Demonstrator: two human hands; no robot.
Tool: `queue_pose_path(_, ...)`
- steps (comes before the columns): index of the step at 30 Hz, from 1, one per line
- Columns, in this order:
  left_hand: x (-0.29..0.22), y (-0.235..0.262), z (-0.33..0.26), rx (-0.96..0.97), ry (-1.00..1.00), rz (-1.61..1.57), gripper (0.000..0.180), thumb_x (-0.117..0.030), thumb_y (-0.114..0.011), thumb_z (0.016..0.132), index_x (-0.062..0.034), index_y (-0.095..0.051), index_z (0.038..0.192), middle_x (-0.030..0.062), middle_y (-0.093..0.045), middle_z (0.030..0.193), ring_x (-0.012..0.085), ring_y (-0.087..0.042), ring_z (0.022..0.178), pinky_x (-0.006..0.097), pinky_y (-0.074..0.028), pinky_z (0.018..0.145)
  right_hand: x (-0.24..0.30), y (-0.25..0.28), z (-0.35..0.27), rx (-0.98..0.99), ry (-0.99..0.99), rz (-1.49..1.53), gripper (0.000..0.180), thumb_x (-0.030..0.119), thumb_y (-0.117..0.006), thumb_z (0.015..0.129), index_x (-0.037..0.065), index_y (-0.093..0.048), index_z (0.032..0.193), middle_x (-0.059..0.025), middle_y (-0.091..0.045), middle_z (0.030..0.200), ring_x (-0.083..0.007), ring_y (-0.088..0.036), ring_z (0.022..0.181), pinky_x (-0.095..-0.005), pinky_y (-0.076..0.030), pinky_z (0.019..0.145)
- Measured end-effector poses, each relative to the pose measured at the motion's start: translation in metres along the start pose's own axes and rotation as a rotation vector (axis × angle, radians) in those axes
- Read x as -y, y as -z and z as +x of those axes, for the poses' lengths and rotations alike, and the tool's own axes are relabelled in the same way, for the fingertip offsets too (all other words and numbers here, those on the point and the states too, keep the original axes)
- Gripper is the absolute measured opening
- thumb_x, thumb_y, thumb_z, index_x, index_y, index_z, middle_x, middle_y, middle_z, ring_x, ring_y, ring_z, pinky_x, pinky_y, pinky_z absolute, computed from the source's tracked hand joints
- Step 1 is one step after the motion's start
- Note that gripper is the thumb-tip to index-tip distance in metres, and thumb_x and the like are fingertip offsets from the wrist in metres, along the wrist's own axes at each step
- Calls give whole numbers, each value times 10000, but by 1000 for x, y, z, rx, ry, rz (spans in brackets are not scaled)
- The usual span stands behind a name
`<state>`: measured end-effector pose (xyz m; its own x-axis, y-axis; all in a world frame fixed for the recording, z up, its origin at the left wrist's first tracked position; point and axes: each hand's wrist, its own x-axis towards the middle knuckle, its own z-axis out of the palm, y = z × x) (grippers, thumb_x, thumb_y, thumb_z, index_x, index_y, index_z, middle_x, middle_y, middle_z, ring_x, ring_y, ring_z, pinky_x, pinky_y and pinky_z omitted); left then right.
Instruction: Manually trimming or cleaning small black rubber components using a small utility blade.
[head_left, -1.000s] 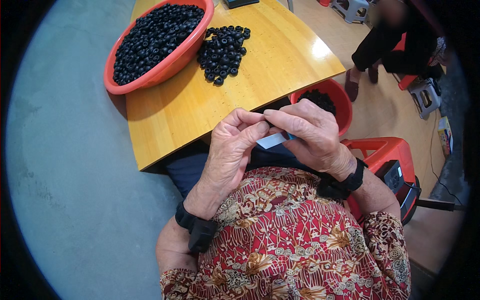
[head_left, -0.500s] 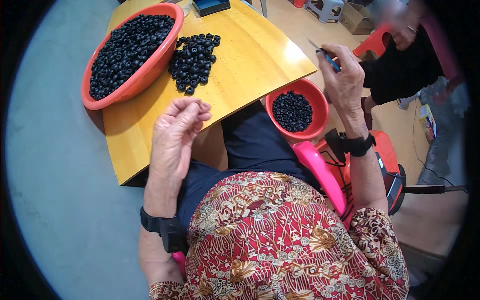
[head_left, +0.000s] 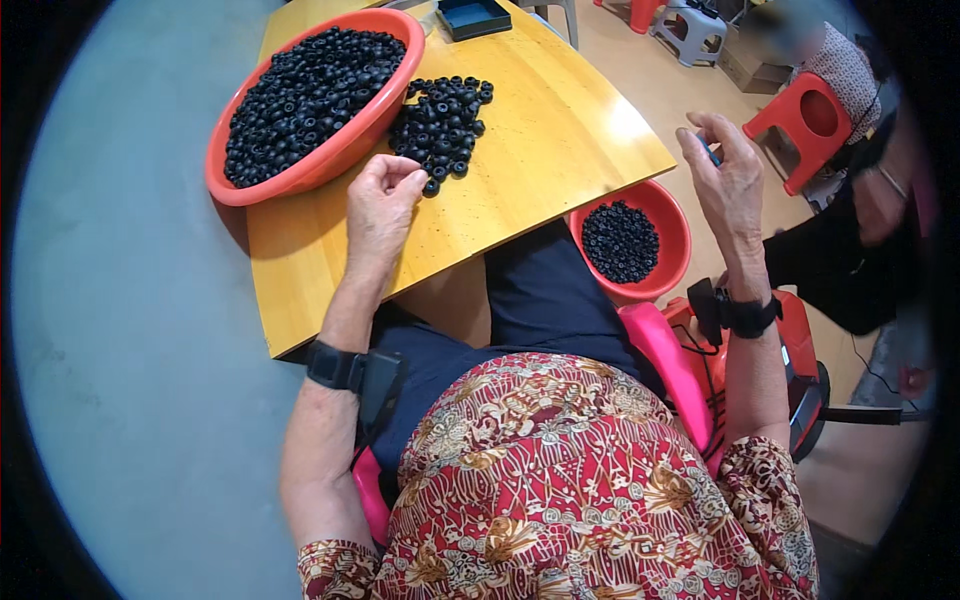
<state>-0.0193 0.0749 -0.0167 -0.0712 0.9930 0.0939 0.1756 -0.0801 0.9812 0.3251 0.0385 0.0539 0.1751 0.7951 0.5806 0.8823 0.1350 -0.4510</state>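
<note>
My left hand (head_left: 383, 203) rests on the wooden table (head_left: 545, 140), fingertips pinched together at the near edge of a loose pile of black rubber rings (head_left: 441, 118), right beside one stray ring (head_left: 431, 187). Whether a ring sits between the fingers is hidden. My right hand (head_left: 726, 178) is raised off the table's right side, above and to the right of a small orange bowl (head_left: 682, 250) of the same rings, and pinches a small blue piece (head_left: 711, 152) between thumb and fingers.
A large orange basin (head_left: 300, 186) heaped with black rings stands at the table's far left. A dark blue tray (head_left: 474, 16) lies at the far edge. A red stool (head_left: 812, 116) and another seated person (head_left: 860, 215) are on the right. A pink seat (head_left: 662, 350) is under me.
Both hands were together at my chest on a small pale-blue piece. They parted: the left went forward to the ring pile, the right swung out with the blue piece, now lower.
</note>
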Motion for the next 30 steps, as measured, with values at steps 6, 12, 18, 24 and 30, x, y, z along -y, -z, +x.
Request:
queue_pose_path(6,-6,-25,-1,-25,-355,507,145,-97,-707,769,-44,-653,893,88,-614,828,232,-615,762,348,-503,718,38,-7,-13,103,29,198,160,132,-654,834,1,-665,926,-117,-649,823,-220,-651,748,-308,-500,679)
queue_pose_path(12,2,-33,8,24,-560,767,136,-85,-682,773,-59,-652,903,116,-584,889,297,-588,887,397,-481,783,56,-12,-23,160,93,263,141,100,-664,823,-11,-659,910,-128,-646,823,-230,-654,769,-313,-502,691)
queue_pose_path(18,5,-32,8,-8,-676,804,74,-53,-616,813,-60,-628,886,111,-593,864,295,-598,859,396,-489,758,65,-17,-30,247,53,392,156,108,-665,826,-15,-674,921,-115,-670,827,-194,-644,729,-303,-503,678)
queue_pose_path(24,4,-26,3,-19,-601,692,73,-37,-636,798,-50,-631,869,106,-617,853,298,-617,828,381,-494,717,86,-27,-35,352,18,518,156,120,-652,837,-11,-676,919,-113,-681,850,-180,-656,758,-294,-514,679)
queue_pose_path(30,10,-27,4,18,-721,786,103,-20,-617,806,-48,-611,904,98,-595,892,298,-607,841,383,-492,720,99,-39,-34,365,82,552,163,135,-655,838,-7,-675,916,-128,-681,867,-208,-669,785,-305,-529,700)
